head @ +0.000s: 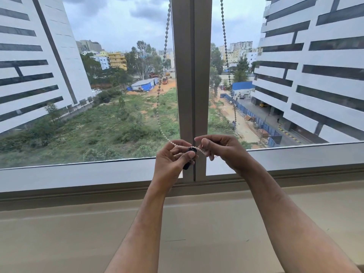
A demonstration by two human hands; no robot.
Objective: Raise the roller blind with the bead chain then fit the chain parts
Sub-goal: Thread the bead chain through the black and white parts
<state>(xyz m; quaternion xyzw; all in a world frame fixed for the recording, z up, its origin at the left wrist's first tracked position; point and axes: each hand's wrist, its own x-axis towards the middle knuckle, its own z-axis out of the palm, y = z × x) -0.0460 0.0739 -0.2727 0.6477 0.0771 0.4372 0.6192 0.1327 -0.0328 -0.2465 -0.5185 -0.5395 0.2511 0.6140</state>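
Both hands worked the bead chain (pixel 165 56) at the window mullion (pixel 192 75).
The left hand (pixel 173 160) pinched a small dark chain part (pixel 192 150) against the beads; the right hand (pixel 222 148) gripped the chain just beside it.

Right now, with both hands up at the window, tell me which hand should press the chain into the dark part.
Probably the right hand. It pinches the bead chain just beside the dark chain part, so it can feed beads in. The left hand already grips that part, steadying it.
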